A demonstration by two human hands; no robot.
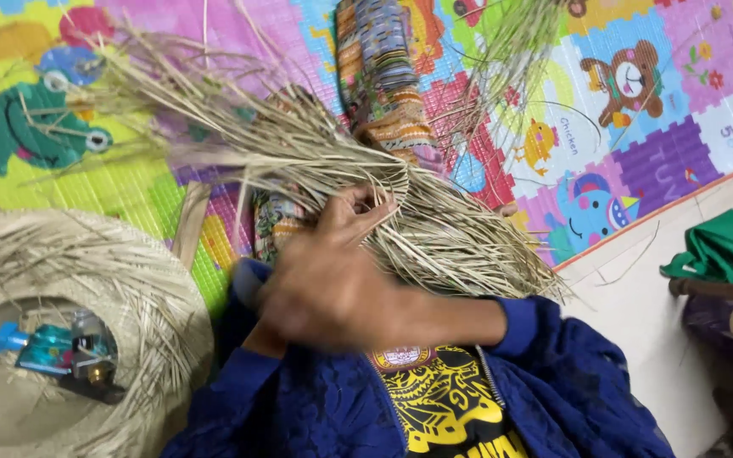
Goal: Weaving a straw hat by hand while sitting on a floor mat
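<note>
Dried straw strips are being worked by hand above a colourful play mat

The woven straw piece (383, 203) is held over the lap, near the mat (638, 144)'s lower edge; the right hand (332, 271) is closed on its strips, fingers curled (the left hand cannot be told, being hidden). A loose strip could probably slip or snap if pulled hard. One straw basket (86, 280) with three small items is counted at the left.

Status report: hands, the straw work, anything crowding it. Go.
Hands overlapped, blurred, fingers in woven straw piece. Loose straw strands fan over play mat. Straw ring at left.
</note>
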